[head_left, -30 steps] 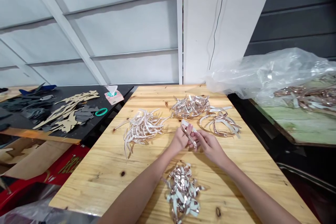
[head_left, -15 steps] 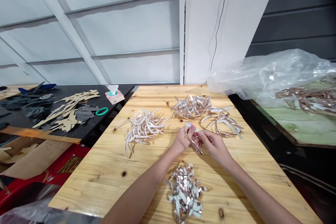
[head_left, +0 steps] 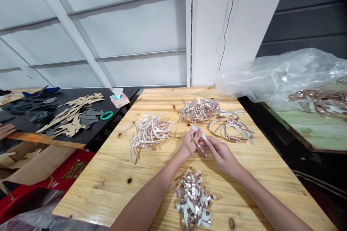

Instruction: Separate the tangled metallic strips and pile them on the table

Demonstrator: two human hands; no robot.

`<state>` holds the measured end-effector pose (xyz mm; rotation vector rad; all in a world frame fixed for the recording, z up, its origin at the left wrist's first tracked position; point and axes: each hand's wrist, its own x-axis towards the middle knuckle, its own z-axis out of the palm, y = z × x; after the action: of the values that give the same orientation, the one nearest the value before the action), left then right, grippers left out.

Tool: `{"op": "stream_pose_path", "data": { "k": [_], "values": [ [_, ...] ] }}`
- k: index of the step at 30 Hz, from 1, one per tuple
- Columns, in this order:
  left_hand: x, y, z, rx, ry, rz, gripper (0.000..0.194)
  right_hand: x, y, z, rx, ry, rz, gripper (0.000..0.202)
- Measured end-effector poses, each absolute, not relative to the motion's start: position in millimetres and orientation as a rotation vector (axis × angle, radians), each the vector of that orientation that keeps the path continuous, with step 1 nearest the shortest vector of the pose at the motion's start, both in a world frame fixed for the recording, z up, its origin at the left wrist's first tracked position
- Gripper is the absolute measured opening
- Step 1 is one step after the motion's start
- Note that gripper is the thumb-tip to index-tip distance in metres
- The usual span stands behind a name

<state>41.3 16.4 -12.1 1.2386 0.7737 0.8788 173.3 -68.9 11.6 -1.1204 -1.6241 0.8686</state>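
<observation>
Over the middle of the wooden table (head_left: 108,173), my left hand (head_left: 191,143) pinches a shiny rose-gold strip (head_left: 197,144) with a whitish backing. My right hand (head_left: 220,151) meets it from the right, its fingers closed on the pale end of the same strip. Just beyond my hands lies a tangled pile of rose-gold strips (head_left: 200,110), with looser curved strips (head_left: 230,128) to its right. On the left is a heap of thin pale strips (head_left: 151,130). Short curled scraps (head_left: 193,200) lie between my forearms.
A black table (head_left: 89,135) at left bears beige and grey cut pieces, a green tape ring (head_left: 106,115) and a tissue pack (head_left: 119,99). Another person's hand (head_left: 7,130) shows at the left edge. Plastic sheeting (head_left: 284,75) covers more strips on the right.
My fingers have shifted slightly on the strip, and its pale end now slants between my hands. Another person's hand has appeared at the left edge. The view has moved a little.
</observation>
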Motion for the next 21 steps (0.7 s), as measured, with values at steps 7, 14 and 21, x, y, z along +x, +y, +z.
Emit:
{"op": "stream_pose_path", "data": {
  "k": [7,14,21],
  "values": [
    [38.3,15.5,-7.6,1.351,0.707,0.906,0.054,173.7,-71.4,13.4,-1.123,-1.679,0.861,0.033],
    [38.5,16.9,-6.9,1.492,0.761,0.972,0.053,171.5,-71.2,10.5,-1.193,-1.596,0.888,0.034],
    [34.9,11.5,-0.4,1.694,0.761,1.005,0.044,176.5,-66.6,4.6,-1.308,-1.236,1.029,0.036]
  ]
}}
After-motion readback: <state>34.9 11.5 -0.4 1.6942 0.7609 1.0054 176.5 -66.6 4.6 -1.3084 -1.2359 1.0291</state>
